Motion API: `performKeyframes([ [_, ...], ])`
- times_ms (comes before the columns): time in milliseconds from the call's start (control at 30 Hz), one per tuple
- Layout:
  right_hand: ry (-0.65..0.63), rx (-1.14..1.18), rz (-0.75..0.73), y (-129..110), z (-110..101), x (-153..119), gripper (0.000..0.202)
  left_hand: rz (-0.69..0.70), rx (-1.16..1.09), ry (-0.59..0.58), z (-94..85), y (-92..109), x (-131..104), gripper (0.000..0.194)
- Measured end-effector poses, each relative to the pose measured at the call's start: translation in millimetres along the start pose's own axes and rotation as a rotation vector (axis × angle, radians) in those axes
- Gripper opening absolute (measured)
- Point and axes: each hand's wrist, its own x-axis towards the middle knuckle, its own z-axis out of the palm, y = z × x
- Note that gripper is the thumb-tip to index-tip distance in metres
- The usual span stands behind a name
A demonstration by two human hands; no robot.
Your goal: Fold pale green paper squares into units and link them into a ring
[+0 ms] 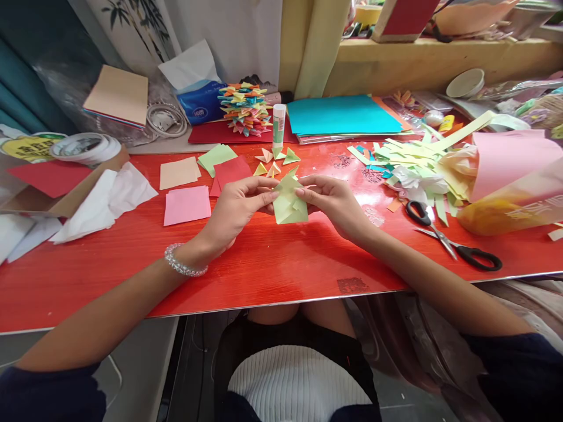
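Observation:
Between my two hands is a light green paper (290,202), partly folded, held up just above the red table. My left hand (240,205) pinches its left edge, and my right hand (329,202) grips the right side with the thumb on the front. The fingertips behind the sheet are hidden. Just beyond lie several small folded paper pieces (264,168) in green, yellow and peach. A glue stick (278,126) stands upright behind them. Left of these rest squares of red paper (231,172), green paper (217,158), peach paper (179,173) and pink paper (187,205).
Black-handled scissors (451,239) lie open at the right beside a heap of paper strips (409,161) and a tipped pink container (510,158). A folded-paper model (246,108) and blue sheets (345,115) are at the back. Left are a cardboard box (83,190) and crumpled tissue (105,202).

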Motion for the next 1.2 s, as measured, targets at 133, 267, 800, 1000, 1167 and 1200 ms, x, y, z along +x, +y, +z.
performKeyframes([
  [133, -0.038, -0.005, 0.004, -1.9, -4.0, 0.8, 0.027, 0.02, 0.0, 0.032, -0.7, 0.5, 1.3, 0.025],
  [267, 0.0, 0.005, 0.008, -2.2, -5.8, 1.8, 0.027, -0.004, -0.029, 0.035, -0.3, 2.7, 0.4, 0.031],
  [800, 0.015, 0.139, 0.089, 0.0, -2.7, 1.6, 0.02, -0.019, -0.014, 0.017, 1.5, 4.8, -2.1, 0.031],
  [1000, 0.003, 0.177, 0.09, -1.4, -2.0, 2.3, 0.013, -0.051, -0.166, 0.054, 3.0, 1.0, -1.6, 0.02],
  [1167, -0.028, 0.274, 0.095, 0.7, -2.4, 2.6, 0.011, -0.003, -0.123, 0.068, 2.4, 2.3, -3.2, 0.013],
  [1200, -0.026, 0.271, 0.099, 1.0, -2.4, 2.5, 0.011, 0.019, -0.08, 0.062, 1.6, 2.5, -3.6, 0.013],
])
